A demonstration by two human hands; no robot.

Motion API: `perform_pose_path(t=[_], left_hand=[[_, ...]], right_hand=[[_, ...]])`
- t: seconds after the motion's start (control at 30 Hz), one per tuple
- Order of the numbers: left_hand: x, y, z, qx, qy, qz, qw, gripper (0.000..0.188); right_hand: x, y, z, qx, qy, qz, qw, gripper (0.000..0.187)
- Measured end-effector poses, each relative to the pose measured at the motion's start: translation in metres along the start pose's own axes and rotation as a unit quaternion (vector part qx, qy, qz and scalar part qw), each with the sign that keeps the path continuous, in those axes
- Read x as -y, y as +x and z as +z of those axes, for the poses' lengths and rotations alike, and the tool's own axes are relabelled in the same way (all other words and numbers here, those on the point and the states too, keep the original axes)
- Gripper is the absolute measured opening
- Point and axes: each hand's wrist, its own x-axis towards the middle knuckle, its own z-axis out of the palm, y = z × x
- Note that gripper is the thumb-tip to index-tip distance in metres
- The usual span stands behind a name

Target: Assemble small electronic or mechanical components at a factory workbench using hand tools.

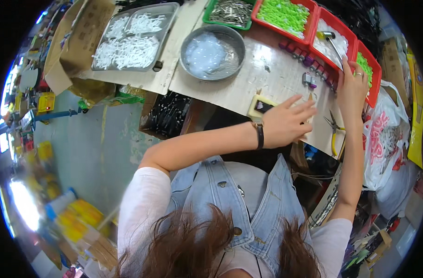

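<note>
My left hand (285, 123), with a black wristband, lies with fingers spread on the pale worktable (271, 74) near its front edge. It holds nothing and sits just right of a small yellow block (260, 106) with a dark piece on it. My right hand (353, 88), wearing a ring, reaches with fingers extended to the rim of a red tray of white pieces (334, 41), beside a row of small purple parts (309, 58). What lies under its fingers is hidden.
A metal tray of white plastic parts (132, 39), a round metal bowl (211, 46), a green tray of metal parts (230, 11) and red trays of green pieces (283, 14) line the table. Yellow-handled pliers (334, 127) lie by the front edge. A white bag (383, 134) hangs at right.
</note>
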Motion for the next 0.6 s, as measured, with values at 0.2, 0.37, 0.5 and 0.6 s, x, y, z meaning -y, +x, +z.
perform_pose_path(t=[0.2,0.37,0.5,0.6], left_hand=[[0.002,-0.016,-0.065,-0.26,-0.382,-0.261,0.848,0.026],[0.024,-0.063,-0.024,-0.474,-0.376,-0.125,0.786,0.056],[0.031,-0.068,0.0,-0.499,-0.409,-0.069,0.761,0.053],[0.018,-0.063,-0.026,-0.454,-0.413,-0.208,0.762,0.053]], right_hand=[[0.027,-0.109,-0.066,0.292,0.04,0.146,0.944,0.053],[0.03,-0.136,-0.038,0.209,0.079,0.24,0.945,0.052],[0.038,-0.12,-0.053,0.227,0.237,0.286,0.9,0.03],[0.061,-0.084,-0.068,0.157,0.331,0.159,0.917,0.019]])
